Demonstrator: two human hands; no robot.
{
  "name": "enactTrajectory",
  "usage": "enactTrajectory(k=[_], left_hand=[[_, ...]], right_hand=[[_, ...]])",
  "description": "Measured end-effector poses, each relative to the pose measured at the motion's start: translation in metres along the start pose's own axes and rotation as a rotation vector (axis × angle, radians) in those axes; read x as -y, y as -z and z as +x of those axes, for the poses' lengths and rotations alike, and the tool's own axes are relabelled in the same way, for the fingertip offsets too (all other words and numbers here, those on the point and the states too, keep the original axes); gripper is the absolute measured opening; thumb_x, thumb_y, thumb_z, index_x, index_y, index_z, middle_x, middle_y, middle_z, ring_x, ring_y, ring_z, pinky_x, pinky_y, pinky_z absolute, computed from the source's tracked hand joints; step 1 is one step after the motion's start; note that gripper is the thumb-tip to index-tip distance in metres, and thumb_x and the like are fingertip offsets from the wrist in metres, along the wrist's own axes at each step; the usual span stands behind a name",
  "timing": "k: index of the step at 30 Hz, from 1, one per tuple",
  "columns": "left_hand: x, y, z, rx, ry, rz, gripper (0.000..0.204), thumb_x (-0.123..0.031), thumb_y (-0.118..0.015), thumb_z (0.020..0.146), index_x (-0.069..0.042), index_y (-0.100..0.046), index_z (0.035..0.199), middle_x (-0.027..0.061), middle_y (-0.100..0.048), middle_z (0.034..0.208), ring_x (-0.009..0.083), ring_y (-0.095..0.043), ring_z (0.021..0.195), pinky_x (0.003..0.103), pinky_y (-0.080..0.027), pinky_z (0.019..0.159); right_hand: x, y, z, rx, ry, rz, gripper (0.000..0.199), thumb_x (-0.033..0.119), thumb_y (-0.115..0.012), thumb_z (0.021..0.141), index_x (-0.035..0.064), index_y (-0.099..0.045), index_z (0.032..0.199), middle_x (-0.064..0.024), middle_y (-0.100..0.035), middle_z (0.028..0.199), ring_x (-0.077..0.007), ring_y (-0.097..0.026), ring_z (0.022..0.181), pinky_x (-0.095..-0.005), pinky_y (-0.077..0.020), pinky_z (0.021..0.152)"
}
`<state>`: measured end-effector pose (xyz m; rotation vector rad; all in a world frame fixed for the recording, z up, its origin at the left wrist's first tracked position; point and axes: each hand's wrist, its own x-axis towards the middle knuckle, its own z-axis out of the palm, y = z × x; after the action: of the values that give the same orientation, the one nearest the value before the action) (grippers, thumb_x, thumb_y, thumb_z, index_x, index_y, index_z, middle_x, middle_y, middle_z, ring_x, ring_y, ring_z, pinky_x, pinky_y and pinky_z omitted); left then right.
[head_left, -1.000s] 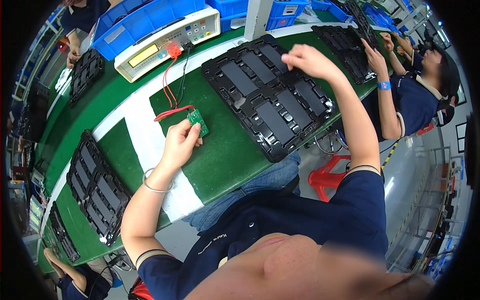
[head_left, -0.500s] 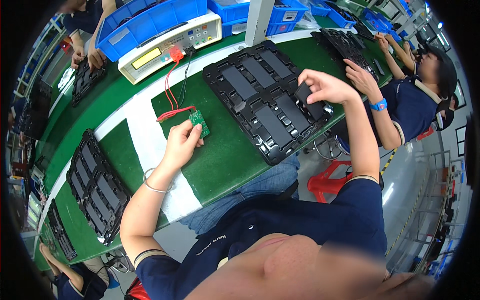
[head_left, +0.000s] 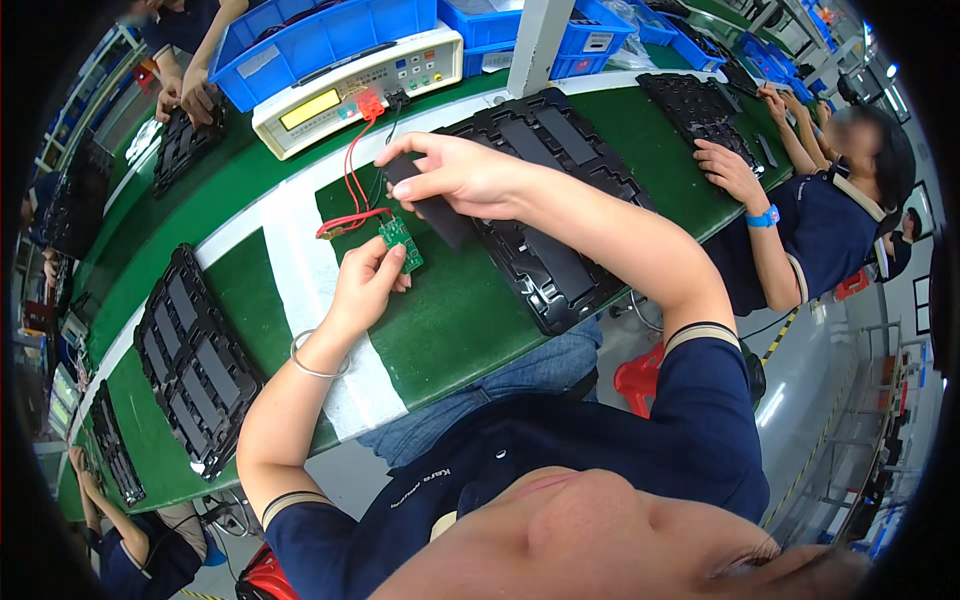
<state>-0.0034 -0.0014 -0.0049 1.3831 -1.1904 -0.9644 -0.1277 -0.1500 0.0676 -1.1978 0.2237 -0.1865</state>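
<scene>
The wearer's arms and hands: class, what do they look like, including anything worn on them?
The left hand and right hand are ungloved. A thin, silver-coloured round bangle circles the left wrist. The left sleeve and right sleeve are short and navy, with beige trim at the edge.

The held block (head_left: pixel 432 207) looks matt, the nearest tray (head_left: pixel 553 317) glossy plastic, the counter (head_left: pixel 450 325) smooth, the bangle (head_left: pixel 318 375) shiny metal.

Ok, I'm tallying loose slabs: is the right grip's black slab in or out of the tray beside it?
Out: the right grip holds the slab up beside the tray, near the circuit board.
</scene>
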Motion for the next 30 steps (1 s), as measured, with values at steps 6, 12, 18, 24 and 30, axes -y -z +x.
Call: enactTrajectory(k=[6, 12, 18, 24, 30], left_hand=[[-0.002, 0.0, 0.001, -0.078, -0.011, -0.147, 0.02, -0.018, -0.045, 0.089, 0.0, -0.054, 0.088, 0.0001, -0.052, 0.06, 0.0054, -0.048, 0.052, 0.019, -0.04, 0.05], [-0.003, 0.003, -0.004, -0.09, 0.02, -0.208, 0.02, -0.019, -0.046, 0.089, -0.001, -0.054, 0.09, -0.0003, -0.053, 0.062, 0.0047, -0.049, 0.053, 0.018, -0.04, 0.051], [-0.004, 0.004, 0.0, -0.073, 0.046, -0.224, 0.02, -0.02, -0.048, 0.088, -0.001, -0.054, 0.087, -0.0002, -0.053, 0.062, 0.0054, -0.051, 0.055, 0.02, -0.043, 0.052], [-0.003, 0.005, -0.002, -0.077, 0.046, -0.212, 0.02, -0.019, -0.047, 0.088, 0.0, -0.055, 0.089, -0.0003, -0.053, 0.063, 0.0056, -0.051, 0.055, 0.02, -0.043, 0.051], [-0.006, 0.004, -0.002, -0.085, 0.032, -0.188, 0.02, -0.019, -0.047, 0.088, 0.0, -0.055, 0.09, -0.0002, -0.053, 0.062, 0.0058, -0.052, 0.055, 0.02, -0.043, 0.051]], right_hand=[[-0.032, -0.001, 0.008, -0.139, -0.019, -0.144, 0.033, 0.0, -0.056, 0.077, 0.005, -0.043, 0.107, -0.0069, -0.054, 0.086, -0.0118, -0.053, 0.08, -0.0246, -0.0442, 0.072], [-0.046, -0.006, 0.003, -0.089, -0.034, -0.222, 0.028, -0.002, -0.056, 0.077, 0.0048, -0.042, 0.1, -0.0036, -0.053, 0.089, -0.0098, -0.051, 0.083, -0.0242, -0.0422, 0.076], [-0.046, -0.005, 0.003, -0.11, -0.032, -0.251, 0.025, 0.0, -0.057, 0.077, 0.0059, -0.041, 0.096, -0.0011, -0.05, 0.086, -0.0084, -0.049, 0.082, -0.0238, -0.0408, 0.073], [-0.044, -0.01, 0.004, -0.14, -0.051, -0.275, 0.026, 0.001, -0.057, 0.078, 0.0066, -0.039, 0.095, -0.0014, -0.05, 0.085, -0.0078, -0.049, 0.08, -0.024, -0.0407, 0.073], [-0.042, -0.01, 0.004, -0.16, -0.059, -0.272, 0.026, 0.001, -0.057, 0.078, 0.007, -0.039, 0.095, -0.0014, -0.05, 0.084, -0.0078, -0.049, 0.08, -0.0242, -0.0406, 0.073]])
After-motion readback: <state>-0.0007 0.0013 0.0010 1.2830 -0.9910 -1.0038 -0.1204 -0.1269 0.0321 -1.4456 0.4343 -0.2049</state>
